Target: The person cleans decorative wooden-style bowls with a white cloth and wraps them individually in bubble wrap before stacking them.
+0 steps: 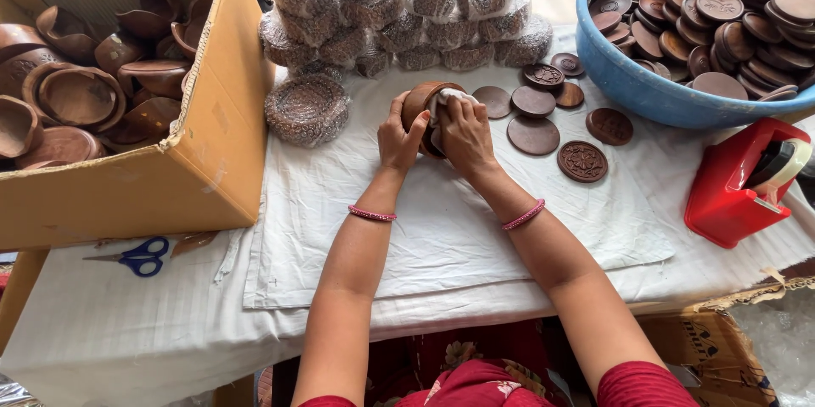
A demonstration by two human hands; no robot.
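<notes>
My left hand (397,137) grips the side of a round brown wooden bowl (418,100) tipped on its edge over the white cloth-covered table (356,203). Pressed against the bowl's open side, my right hand (465,135) holds a small white cloth (448,98). Just right of my hands lie several flat round wooden lids (533,134), some plain, some carved.
A cardboard box (212,118) of wooden bowls stands at the left. Bubble-wrapped bundles (399,8) are stacked behind my hands. A blue tub (645,89) of lids sits at the back right, a red tape dispenser (740,182) at the right, blue-handled scissors (140,256) at the front left.
</notes>
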